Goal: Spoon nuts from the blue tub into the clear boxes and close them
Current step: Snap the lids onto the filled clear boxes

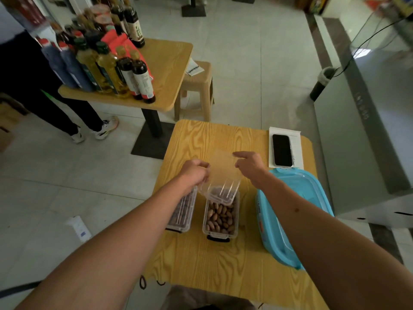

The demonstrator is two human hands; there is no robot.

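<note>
Nuts (220, 217) fill two clear boxes (221, 220) mid-table. Left hand (195, 172) and right hand (250, 165) each pinch one raised lid (223, 173), tilted over the right box; one blue tub (295, 211) at three o'clock.

You have two clear boxes on your worktop (223, 265): the left box (182, 211) and the middle box (221, 217), each holding nuts (too many to count). One clear lid (220, 175) is up between your two hands, the left hand (194, 171) and the right hand (251, 165). One blue tub (290, 211) sits at the right. One phone (282, 150) lies on one white sheet (297, 151). Beyond stand one second table (166, 70), one stool (197, 90) and a crowd of bottles (107, 63), too overlapped to number.
</note>
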